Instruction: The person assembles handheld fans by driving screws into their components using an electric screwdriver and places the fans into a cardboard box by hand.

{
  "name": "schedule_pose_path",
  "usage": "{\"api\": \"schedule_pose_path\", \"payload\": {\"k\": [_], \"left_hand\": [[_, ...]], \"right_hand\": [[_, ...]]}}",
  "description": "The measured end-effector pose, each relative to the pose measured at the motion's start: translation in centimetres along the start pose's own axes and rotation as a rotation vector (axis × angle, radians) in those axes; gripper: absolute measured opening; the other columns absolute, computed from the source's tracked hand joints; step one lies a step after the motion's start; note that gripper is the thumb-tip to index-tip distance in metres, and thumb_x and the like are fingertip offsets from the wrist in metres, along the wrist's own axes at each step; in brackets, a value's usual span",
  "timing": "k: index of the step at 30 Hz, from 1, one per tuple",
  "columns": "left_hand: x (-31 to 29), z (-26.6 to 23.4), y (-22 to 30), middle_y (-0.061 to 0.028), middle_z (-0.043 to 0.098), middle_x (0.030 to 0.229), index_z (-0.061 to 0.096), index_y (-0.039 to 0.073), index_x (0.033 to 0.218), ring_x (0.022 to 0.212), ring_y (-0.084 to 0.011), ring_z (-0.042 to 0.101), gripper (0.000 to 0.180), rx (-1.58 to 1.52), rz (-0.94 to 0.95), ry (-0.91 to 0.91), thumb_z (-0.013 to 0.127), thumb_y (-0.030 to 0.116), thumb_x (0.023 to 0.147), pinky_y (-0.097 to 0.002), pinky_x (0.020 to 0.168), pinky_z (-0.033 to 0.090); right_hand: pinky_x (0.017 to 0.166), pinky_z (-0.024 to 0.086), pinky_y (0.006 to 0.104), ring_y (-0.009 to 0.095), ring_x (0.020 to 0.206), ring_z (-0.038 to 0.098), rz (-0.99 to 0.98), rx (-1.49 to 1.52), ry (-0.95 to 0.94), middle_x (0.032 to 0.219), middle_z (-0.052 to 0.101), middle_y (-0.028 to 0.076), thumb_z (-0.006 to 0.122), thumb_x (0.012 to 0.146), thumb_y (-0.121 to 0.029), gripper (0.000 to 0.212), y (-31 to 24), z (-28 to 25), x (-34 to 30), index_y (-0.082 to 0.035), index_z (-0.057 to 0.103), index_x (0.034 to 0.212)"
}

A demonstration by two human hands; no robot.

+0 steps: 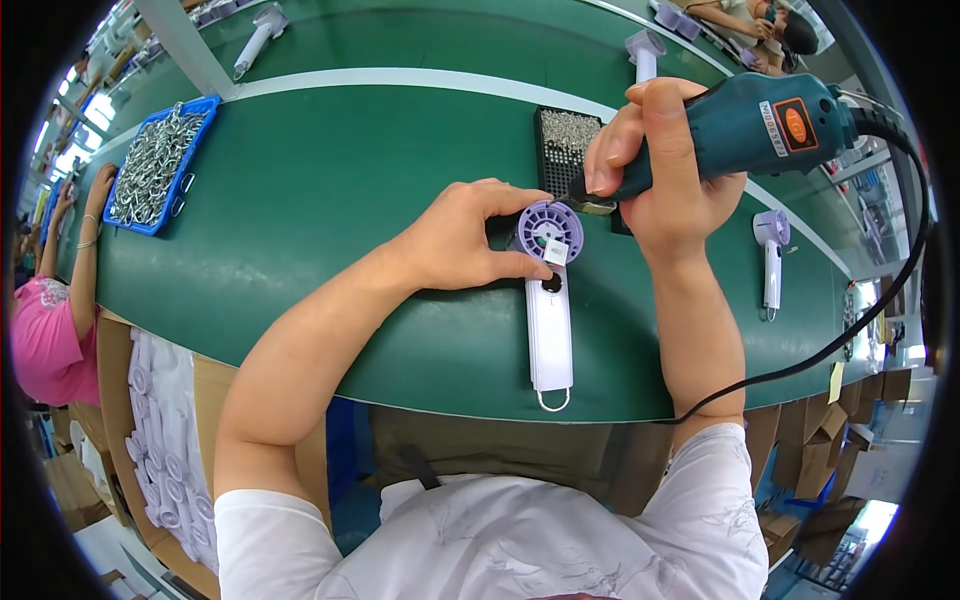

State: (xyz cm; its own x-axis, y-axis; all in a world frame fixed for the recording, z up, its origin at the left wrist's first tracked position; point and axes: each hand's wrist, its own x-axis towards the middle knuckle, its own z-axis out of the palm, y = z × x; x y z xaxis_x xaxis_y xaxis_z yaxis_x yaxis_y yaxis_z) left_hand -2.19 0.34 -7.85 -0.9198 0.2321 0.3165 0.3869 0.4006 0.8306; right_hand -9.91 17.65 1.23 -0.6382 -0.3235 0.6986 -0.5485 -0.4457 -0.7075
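Note:
A small handheld fan with a lilac round head and a white handle lies on the green table in front of me. A wire loop hangs from its lower end. My left hand is closed round the fan's head, with thumb and fingers at opposite edges. In my right hand is a teal electric screwdriver, held tilted. Its tip points at the upper right rim of the fan's head; I cannot tell whether it touches. A black perforated tray of small screws stands just behind, partly hidden by my right hand.
A blue tray full of metal hooks sits at the table's far left. More fans lie about, one at the right and one at the back left. The screwdriver's black cord loops down at the right. A carton of fan parts stands lower left.

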Motion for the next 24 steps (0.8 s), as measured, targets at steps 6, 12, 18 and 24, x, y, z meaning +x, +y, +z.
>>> {"api": "schedule_pose_path", "payload": {"k": [6, 12, 18, 24], "left_hand": [[-0.2, -0.6, 0.4, -0.0197, 0.072, 0.114, 0.068, 0.001, 0.129, 0.106, -0.0316, 0.068, 0.073, 0.023, -0.049, -0.011, 0.093, 0.035, 0.069, -0.0389, 0.091, 0.054], [0.0, -0.5, 1.3, -0.0192, 0.074, 0.108, 0.071, 0.003, 0.123, 0.101, -0.0334, 0.070, 0.065, -0.037, -0.025, -0.006, 0.091, 0.032, 0.069, -0.0385, 0.091, 0.054], [0.2, 0.1, 1.0, -0.0200, 0.070, 0.110, 0.068, -0.004, 0.123, 0.105, -0.0306, 0.067, 0.068, -0.100, -0.071, -0.052, 0.093, 0.031, 0.070, -0.0382, 0.095, 0.052], [-0.4, -0.3, 0.1, -0.0204, 0.072, 0.112, 0.068, -0.001, 0.126, 0.102, -0.0334, 0.069, 0.075, 0.047, -0.024, 0.036, 0.093, 0.041, 0.069, -0.0394, 0.090, 0.054]], "right_hand": [[0.045, 0.048, 0.0345, 0.019, 0.046, 0.055, 0.062, -0.009, 0.028, 0.066, 0.060, 0.010, 0.060, 0.102, -0.006, 0.012, 0.2, 0.7, -0.1, 0.005, 0.059, 0.106], [0.047, 0.049, 0.0322, 0.018, 0.049, 0.057, 0.165, -0.055, -0.021, 0.067, 0.059, 0.009, 0.062, 0.101, -0.007, 0.010, 0.9, 0.9, -1.0, 0.001, 0.057, 0.099], [0.047, 0.047, 0.0245, 0.011, 0.050, 0.060, 0.295, -0.058, 0.008, 0.065, 0.064, 0.004, 0.073, 0.095, -0.009, 0.012, 0.9, 1.4, -0.4, -0.003, 0.065, 0.089], [0.047, 0.046, 0.0237, 0.008, 0.051, 0.059, 0.373, -0.002, 0.000, 0.068, 0.065, 0.002, 0.077, 0.093, -0.018, 0.017, 1.7, 1.6, 0.0, -0.003, 0.068, 0.092]]}}
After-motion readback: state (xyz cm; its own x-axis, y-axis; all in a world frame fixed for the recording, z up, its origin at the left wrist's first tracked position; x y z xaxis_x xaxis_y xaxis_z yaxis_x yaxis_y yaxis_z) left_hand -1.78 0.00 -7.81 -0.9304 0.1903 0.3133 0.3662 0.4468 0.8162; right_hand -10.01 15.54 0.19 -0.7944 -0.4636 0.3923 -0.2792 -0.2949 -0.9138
